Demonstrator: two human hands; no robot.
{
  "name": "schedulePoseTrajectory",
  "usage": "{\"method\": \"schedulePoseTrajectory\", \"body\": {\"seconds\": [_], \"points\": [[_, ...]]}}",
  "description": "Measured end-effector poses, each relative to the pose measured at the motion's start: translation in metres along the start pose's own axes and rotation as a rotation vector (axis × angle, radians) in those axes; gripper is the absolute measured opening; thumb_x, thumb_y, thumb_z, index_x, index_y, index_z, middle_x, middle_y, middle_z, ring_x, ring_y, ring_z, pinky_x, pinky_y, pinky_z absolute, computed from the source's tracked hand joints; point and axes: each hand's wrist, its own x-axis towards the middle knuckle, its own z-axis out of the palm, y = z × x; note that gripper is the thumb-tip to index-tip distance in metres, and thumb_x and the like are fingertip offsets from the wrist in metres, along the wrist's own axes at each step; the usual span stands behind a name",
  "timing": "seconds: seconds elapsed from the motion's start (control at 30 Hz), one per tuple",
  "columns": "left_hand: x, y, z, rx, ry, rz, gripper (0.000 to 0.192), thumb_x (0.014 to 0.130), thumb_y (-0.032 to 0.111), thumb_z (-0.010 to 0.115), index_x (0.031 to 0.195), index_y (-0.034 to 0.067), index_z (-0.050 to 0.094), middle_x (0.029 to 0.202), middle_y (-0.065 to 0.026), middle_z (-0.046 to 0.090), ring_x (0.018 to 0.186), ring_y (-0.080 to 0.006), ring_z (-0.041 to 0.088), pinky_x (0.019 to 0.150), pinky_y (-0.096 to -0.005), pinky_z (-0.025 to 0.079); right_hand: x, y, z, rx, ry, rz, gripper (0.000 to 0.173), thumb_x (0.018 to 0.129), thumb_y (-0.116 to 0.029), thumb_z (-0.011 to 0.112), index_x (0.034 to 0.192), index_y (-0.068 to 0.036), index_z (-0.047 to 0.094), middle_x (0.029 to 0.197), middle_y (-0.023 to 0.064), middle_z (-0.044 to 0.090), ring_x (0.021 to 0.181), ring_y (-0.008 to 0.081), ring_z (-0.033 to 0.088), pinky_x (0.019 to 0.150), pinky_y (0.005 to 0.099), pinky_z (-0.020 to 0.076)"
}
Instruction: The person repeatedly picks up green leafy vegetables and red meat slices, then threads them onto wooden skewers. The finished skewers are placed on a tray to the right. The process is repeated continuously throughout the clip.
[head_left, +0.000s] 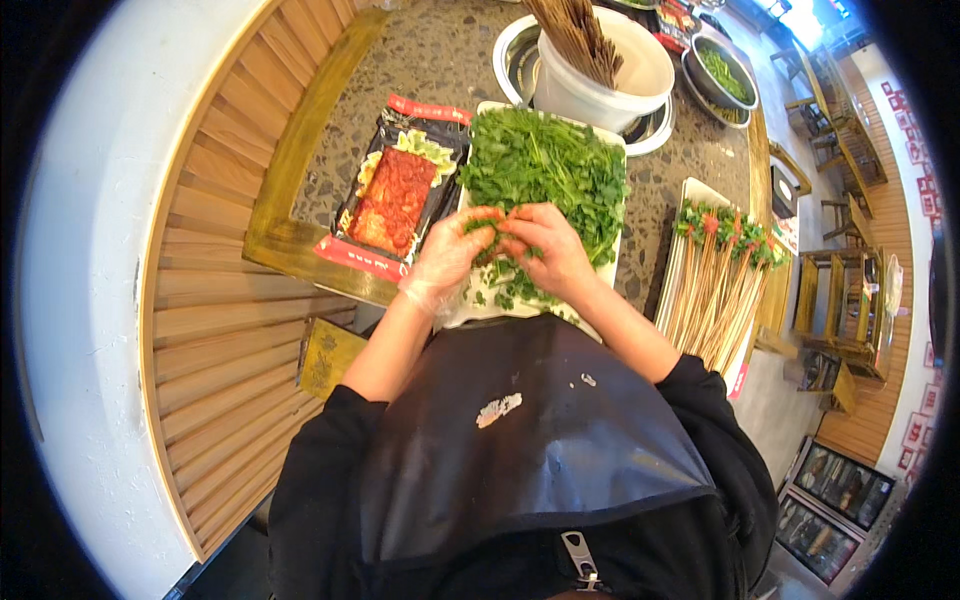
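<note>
Over the near part of a white tray (459, 319) heaped with green cilantro (551, 161), my two hands meet. My left hand (450, 251), in a clear plastic glove, has its fingers closed on a small bundle of green leaves (484, 229). The fingertips of my right hand (547, 247) touch the same bundle; both hands have reddish fingertips. To the left lies an opened black and red package (364, 259) with red-sauced food (394, 199) on it. Whether a skewer is within the bundle is hidden.
Behind the tray, a white plastic tub (600, 109) of wooden skewers (581, 41) stands in a metal basin (517, 56). Metal bowls of greens (720, 71) are at back right. At right, a white tray (667, 289) holds skewers with leaves (716, 277).
</note>
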Motion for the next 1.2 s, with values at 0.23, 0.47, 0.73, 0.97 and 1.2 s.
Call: {"method": "schedulePoseTrajectory", "body": {"seconds": [0.23, 0.47, 0.73, 0.97, 1.2], "points": [[-0.005, 0.014, -0.002, -0.130, 0.154, 0.043, 0.026, 0.091, 0.003, 0.053, 0.116, -0.001, 0.050, 0.107, -0.0067, 0.057, 0.079, -0.0176, 0.064, 0.071, -0.0258, 0.052, -0.017, 0.010, -0.008, -0.044, -0.244, 0.241, 0.028, 0.076, -0.015, 0.068, 0.103, -0.009, 0.064, 0.090, 0.0095, 0.060, 0.079, 0.0294, 0.061, 0.070, 0.0384, 0.0503], [-0.007, 0.014, 0.003, -0.129, 0.153, 0.032, 0.023, 0.089, 0.002, 0.053, 0.113, 0.000, 0.051, 0.101, -0.0064, 0.058, 0.077, -0.0206, 0.065, 0.070, -0.0278, 0.053, -0.005, 0.019, -0.032, -0.014, -0.041, 0.340, 0.019, 0.077, -0.015, 0.069, 0.093, -0.005, 0.066, 0.085, 0.0132, 0.065, 0.077, 0.0259, 0.063, 0.068, 0.0332, 0.0500], [-0.010, 0.011, 0.006, -0.169, 0.068, 0.022, 0.022, 0.087, 0.000, 0.056, 0.109, -0.002, 0.054, 0.104, -0.0072, 0.058, 0.083, -0.0237, 0.065, 0.077, -0.0315, 0.054, 0.068, 0.048, -0.101, -0.093, 0.560, 0.336, 0.020, 0.081, -0.010, 0.070, 0.098, 0.000, 0.064, 0.077, 0.0051, 0.065, 0.069, 0.0077, 0.058, 0.064, 0.0227, 0.0469], [-0.011, 0.015, 0.010, -0.164, 0.035, 0.024, 0.025, 0.087, -0.001, 0.055, 0.112, -0.004, 0.052, 0.112, -0.0094, 0.055, 0.087, -0.0244, 0.064, 0.081, -0.0321, 0.054, 0.106, 0.072, -0.104, -0.388, 0.598, 0.047, 0.018, 0.074, -0.010, 0.069, 0.091, -0.008, 0.066, 0.079, 0.0107, 0.062, 0.071, 0.0287, 0.061, 0.063, 0.0342, 0.0492], [-0.007, 0.022, 0.016, -0.159, 0.044, 0.002, 0.024, 0.088, -0.002, 0.054, 0.111, -0.002, 0.052, 0.104, -0.0068, 0.058, 0.081, -0.0224, 0.066, 0.076, -0.0299, 0.054, 0.102, 0.060, -0.118, -0.318, 0.572, -0.011, 0.013, 0.076, -0.009, 0.069, 0.087, -0.005, 0.065, 0.080, 0.0094, 0.062, 0.067, 0.0240, 0.060, 0.061, 0.0307, 0.0487]]}}
